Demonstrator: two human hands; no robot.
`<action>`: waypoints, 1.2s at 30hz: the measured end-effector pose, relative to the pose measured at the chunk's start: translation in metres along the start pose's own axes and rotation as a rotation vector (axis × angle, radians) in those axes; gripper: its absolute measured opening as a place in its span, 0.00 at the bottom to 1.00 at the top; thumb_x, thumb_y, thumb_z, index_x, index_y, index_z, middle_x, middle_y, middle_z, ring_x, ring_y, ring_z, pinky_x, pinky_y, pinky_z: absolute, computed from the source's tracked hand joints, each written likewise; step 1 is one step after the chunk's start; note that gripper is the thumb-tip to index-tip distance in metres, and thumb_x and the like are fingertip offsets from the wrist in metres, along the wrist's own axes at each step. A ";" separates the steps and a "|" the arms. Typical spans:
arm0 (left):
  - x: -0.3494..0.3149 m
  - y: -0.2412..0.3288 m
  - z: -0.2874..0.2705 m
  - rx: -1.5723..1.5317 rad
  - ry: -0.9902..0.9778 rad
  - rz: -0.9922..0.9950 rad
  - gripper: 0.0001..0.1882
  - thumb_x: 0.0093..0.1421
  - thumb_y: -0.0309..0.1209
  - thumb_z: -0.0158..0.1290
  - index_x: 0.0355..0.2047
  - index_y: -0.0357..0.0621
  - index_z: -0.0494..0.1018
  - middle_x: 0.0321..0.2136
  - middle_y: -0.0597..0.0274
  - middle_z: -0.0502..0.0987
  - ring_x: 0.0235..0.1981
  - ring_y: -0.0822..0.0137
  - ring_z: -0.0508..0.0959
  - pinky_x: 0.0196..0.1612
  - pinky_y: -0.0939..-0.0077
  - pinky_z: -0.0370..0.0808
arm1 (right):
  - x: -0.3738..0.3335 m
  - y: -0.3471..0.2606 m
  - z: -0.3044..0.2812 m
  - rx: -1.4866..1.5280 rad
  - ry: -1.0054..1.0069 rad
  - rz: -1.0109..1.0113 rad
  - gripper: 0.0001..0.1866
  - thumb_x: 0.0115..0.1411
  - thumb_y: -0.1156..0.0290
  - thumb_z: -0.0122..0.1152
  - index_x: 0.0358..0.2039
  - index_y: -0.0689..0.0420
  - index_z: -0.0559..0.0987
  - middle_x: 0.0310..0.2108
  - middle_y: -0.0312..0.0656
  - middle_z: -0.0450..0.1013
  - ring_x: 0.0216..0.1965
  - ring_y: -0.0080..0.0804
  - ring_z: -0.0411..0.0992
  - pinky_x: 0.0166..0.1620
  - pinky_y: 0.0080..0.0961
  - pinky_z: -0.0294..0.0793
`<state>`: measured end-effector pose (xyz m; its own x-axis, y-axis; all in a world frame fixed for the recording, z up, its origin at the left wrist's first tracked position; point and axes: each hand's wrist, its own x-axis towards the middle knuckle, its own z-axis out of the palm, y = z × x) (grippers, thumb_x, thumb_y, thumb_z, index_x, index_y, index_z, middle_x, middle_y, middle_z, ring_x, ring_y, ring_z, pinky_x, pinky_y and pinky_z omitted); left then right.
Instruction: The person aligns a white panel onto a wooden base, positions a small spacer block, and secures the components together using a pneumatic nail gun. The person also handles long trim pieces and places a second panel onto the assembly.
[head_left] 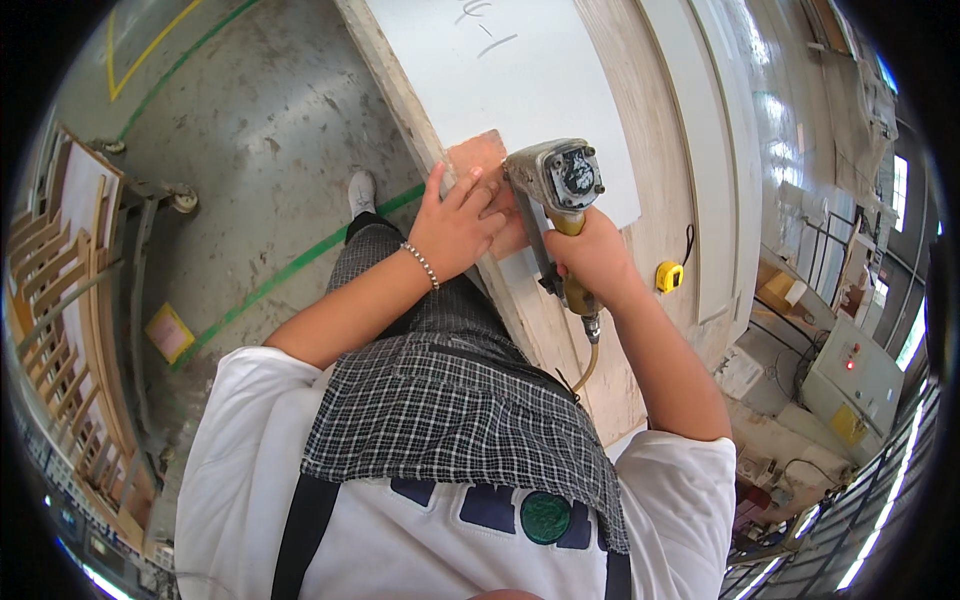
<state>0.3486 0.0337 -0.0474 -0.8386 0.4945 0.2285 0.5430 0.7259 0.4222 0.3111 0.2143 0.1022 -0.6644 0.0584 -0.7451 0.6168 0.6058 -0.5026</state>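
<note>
My right hand (597, 257) is wrapped round the yellowish handle of an air nail gun (570, 178), whose long dark magazine slants down beside the grip. An air hose (589, 368) runs from the handle's lower end back toward my apron. The gun's nose is hidden behind its body, close to a reddish-brown thin wood piece (477, 152). With fingers spread, my left hand (455, 225) lies on this piece at the left edge of the work. Beneath it is a white panel (520, 85) with pencil marks, bordered by pale wood.
A yellow tape measure (669, 277) lies on the wood to the right, near a pale framed panel (712, 170). Leftward is a grey floor (270, 130) with green and yellow lines, and a wheeled rack (75, 270) of wooden parts. A grey control box (852, 375) stands far right.
</note>
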 end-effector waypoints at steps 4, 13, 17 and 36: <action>-0.017 0.029 0.010 -0.049 -0.007 0.041 0.09 0.51 0.42 0.60 0.33 0.62 0.76 0.48 0.65 0.74 0.62 0.56 0.64 0.64 0.32 0.51 | -0.022 0.037 -0.001 -0.055 0.048 -0.013 0.12 0.54 0.72 0.60 0.37 0.64 0.73 0.22 0.40 0.73 0.20 0.25 0.71 0.25 0.26 0.72; -0.048 0.088 0.026 -0.069 -0.080 0.147 0.11 0.50 0.46 0.61 0.31 0.61 0.75 0.41 0.64 0.72 0.60 0.55 0.66 0.64 0.34 0.52 | -0.068 0.115 0.005 -0.070 0.061 0.067 0.17 0.52 0.69 0.61 0.41 0.64 0.75 0.31 0.55 0.77 0.33 0.48 0.78 0.38 0.36 0.76; -0.057 0.103 0.032 -0.093 -0.063 0.180 0.10 0.51 0.46 0.60 0.31 0.62 0.75 0.39 0.65 0.71 0.60 0.56 0.66 0.64 0.35 0.53 | -0.078 0.144 0.005 -0.035 0.032 0.062 0.17 0.51 0.68 0.61 0.40 0.64 0.75 0.32 0.56 0.78 0.35 0.51 0.78 0.40 0.37 0.76; 0.002 0.107 0.009 0.079 -0.333 0.201 0.41 0.48 0.39 0.67 0.62 0.47 0.64 0.53 0.54 0.69 0.54 0.53 0.69 0.59 0.61 0.66 | -0.158 0.269 -0.041 0.141 0.587 0.068 0.36 0.54 0.65 0.64 0.63 0.53 0.63 0.34 0.56 0.78 0.30 0.47 0.79 0.32 0.38 0.77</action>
<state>0.4055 0.1166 -0.0094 -0.6626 0.7490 -0.0029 0.7073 0.6269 0.3267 0.5644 0.4001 0.1024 -0.7184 0.5458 -0.4314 0.6896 0.4766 -0.5453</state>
